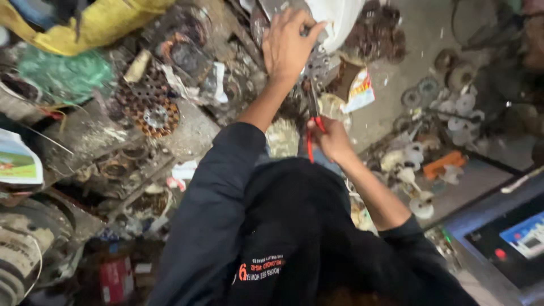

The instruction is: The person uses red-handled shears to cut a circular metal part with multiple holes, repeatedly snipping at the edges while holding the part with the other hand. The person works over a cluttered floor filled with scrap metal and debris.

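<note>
In the head view, your left hand (288, 44) reaches well forward, palm down, its fingers (309, 28) curled over the edge of a flat grey metal piece (277, 7) at the top of the heap. They look closed on it, probably to pin it so it cannot shift; your hand hides the contact underneath.

Your right hand (331, 139) sits nearer your body, fingers wrapped shut round the red handles of a pair of pliers (313, 110). The tool's dark nose points up toward your left wrist and ends just below a perforated round metal disc (315, 65), which lies directly beneath your left fingers. Whether the nose touches it is too blurred to tell.

Left of your left fingers, well apart, lies a copper-wound motor stator (148, 106) amid scrap on the bench (195, 133). Right of your right fingers sit white plastic fan impellers (462, 107).
</note>
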